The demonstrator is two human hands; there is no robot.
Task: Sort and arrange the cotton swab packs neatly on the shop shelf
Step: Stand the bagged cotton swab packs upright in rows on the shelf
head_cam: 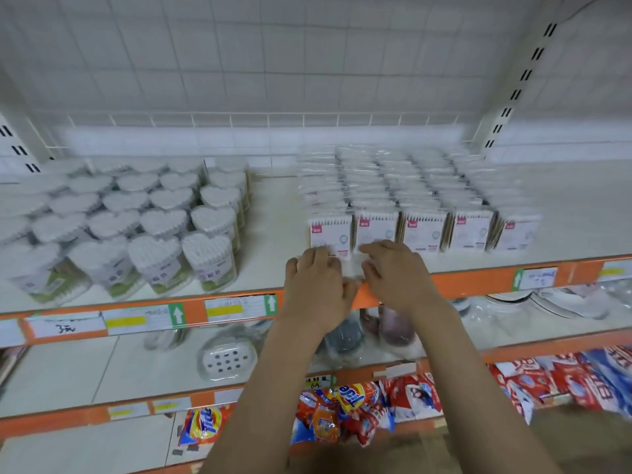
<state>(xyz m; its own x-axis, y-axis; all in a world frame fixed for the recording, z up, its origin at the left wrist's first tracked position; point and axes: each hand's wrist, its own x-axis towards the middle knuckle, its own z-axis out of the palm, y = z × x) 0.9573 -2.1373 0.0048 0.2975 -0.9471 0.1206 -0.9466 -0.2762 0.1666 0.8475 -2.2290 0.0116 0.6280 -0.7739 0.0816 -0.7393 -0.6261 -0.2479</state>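
Observation:
Flat cotton swab packs [413, 200] with pink labels stand upright in several rows on the right half of the white shelf [273, 213]. Heart-shaped tubs of cotton swabs [136, 220] fill the left half. At the shelf's front edge, before the leftmost rows, a clear cotton swab pack [350, 268] lies blurred between my hands. My left hand [316, 285] grips its left side, thumb at the orange edge. My right hand [396, 271] curls its fingers over its right side.
An orange price rail [478, 280] with label holders runs along the shelf front. A bare gap separates the tubs from the flat packs. Below are a soap dish [227, 360], wrapped cups and plates, then detergent bags [345, 412] on the lowest shelf.

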